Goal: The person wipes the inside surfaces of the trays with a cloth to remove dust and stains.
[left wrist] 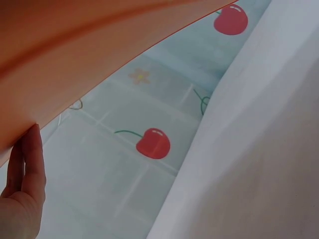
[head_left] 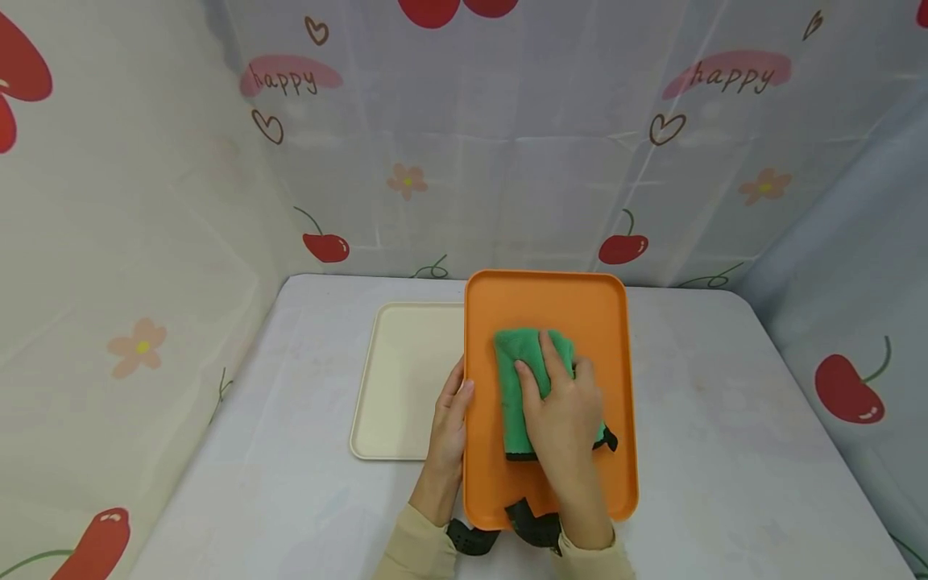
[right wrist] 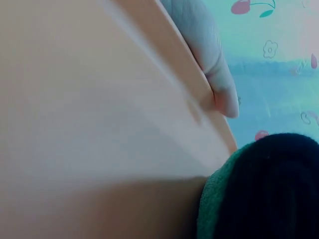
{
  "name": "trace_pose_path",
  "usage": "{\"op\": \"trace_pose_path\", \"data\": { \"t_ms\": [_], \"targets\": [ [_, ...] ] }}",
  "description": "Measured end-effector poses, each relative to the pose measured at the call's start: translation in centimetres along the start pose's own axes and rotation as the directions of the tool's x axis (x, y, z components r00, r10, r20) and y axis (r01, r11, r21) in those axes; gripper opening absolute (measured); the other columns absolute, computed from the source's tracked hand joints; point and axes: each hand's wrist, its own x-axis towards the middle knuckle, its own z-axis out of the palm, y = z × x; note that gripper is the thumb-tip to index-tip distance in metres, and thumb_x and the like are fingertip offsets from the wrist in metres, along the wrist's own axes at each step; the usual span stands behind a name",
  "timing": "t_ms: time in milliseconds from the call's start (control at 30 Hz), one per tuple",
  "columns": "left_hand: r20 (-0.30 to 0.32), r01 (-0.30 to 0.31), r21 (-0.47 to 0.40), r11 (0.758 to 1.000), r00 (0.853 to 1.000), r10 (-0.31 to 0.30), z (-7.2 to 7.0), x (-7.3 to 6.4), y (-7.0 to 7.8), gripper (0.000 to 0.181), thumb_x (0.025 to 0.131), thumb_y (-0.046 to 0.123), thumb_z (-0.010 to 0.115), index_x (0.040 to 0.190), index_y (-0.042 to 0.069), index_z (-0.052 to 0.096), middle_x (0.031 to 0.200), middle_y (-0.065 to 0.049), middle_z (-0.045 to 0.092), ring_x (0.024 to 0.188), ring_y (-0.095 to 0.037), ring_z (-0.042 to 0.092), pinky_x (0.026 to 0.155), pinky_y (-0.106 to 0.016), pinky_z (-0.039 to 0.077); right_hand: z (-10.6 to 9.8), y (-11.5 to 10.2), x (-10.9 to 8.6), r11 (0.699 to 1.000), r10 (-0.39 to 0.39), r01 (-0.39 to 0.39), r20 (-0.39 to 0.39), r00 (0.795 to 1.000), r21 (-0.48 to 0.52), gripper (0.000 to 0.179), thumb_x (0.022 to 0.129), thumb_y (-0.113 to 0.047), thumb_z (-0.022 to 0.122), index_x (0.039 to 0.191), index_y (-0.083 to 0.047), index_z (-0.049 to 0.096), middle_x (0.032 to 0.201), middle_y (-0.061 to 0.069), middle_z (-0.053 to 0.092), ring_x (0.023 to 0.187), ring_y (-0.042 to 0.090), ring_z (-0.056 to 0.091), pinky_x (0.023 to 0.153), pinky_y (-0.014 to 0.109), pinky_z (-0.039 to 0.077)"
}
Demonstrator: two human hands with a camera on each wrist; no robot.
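Head view: an orange rectangular plastic tray (head_left: 551,306) lay on the white-covered worktop (head_left: 725,419), its left edge overlapping a cream rectangular plastic tray (head_left: 406,379) beside it. The right hand (head_left: 561,411) pressed flat, fingers straight and relaxed, on a green microfibre cloth with black trim (head_left: 518,354) near the middle of the orange tray. The left hand (head_left: 449,431) rested against the orange tray's left rim, fingers straight along the edge; whether the thumb hooked under could not be told. Hands apart, tray width between them. Cherry-print fabric backdrop (head_left: 507,161) stood behind and at both sides. Left wrist view: the orange tray's underside (left wrist: 75,50) filled the top left, left-hand fingers (left wrist: 32,159) touching its edge, straight, cherry-print fabric and the white worktop cover (left wrist: 259,149) beyond. Right wrist view: the orange tray surface (right wrist: 99,124) filled most of the frame, the green cloth (right wrist: 214,199) at lower right, a left-hand fingertip (right wrist: 222,89) over the far rim; the right hand itself was not seen there.
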Motion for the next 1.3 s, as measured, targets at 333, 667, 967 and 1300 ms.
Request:
{"op": "trace_pose_path", "data": {
  "t_ms": [333, 667, 967, 1300],
  "targets": [
    [0.024, -0.012, -0.047, 0.999, 1.0, 0.013, 0.1, 0.0, -0.2, 0.052, 0.107, 0.026, 0.039, 0.156, 0.014, 0.025, 0.149, 0.006, 0.044, 0.126, -0.007, 0.053, 0.102, -0.023, 0.047, 0.5, -1.4, -0.8, 0.991, -0.131, 0.131, 0.016, 0.991, 0.013, 0.051, 0.084, -0.031, 0.077, 0.129, -0.01, 0.066, 0.098, 0.026, 0.061, 0.076, 0.033, 0.057, 0.055, 0.044, 0.043],
    [0.066, -0.055, -0.075, 0.996, 0.996, 0.06, -0.1, -0.2, -0.3, 0.047, 0.108, 0.022, 0.035, 0.154, 0.019, 0.029, 0.146, 0.01, 0.048, 0.126, -0.004, 0.052, 0.105, -0.022, 0.044, 0.8, -2.3, -1.5, 0.977, -0.215, 0.215, 0.034, 0.976, 0.003, 0.052, 0.083, -0.032, 0.078, 0.129, -0.01, 0.065, 0.1, 0.025, 0.062, 0.086, 0.031, 0.059, 0.056, 0.042, 0.043],
    [0.044, -0.054, -0.061, 0.997, 0.997, 0.057, -0.1, -0.2, -0.4, 0.049, 0.107, 0.026, 0.039, 0.154, 0.019, 0.03, 0.146, 0.012, 0.047, 0.127, -0.004, 0.051, 0.107, -0.023, 0.043, 0.8, -2.0, -1.4, 0.976, -0.218, 0.217, 0.034, 0.975, 0.016, 0.052, 0.083, -0.032, 0.078, 0.129, -0.01, 0.066, 0.1, 0.024, 0.063, 0.086, 0.031, 0.059, 0.056, 0.041, 0.043],
    [0.039, -0.045, -0.083, 0.995, 0.998, 0.049, -0.1, -0.1, -0.4, 0.045, 0.107, 0.024, 0.038, 0.152, 0.021, 0.034, 0.146, 0.011, 0.047, 0.126, -0.004, 0.052, 0.105, -0.023, 0.044, 0.4, -1.3, -1.1, 0.983, -0.159, 0.15, 0.086, 0.984, 0.104, 0.052, 0.083, -0.03, 0.078, 0.13, -0.013, 0.065, 0.099, 0.022, 0.061, 0.079, 0.03, 0.059, 0.059, 0.041, 0.047]
  ]
}}
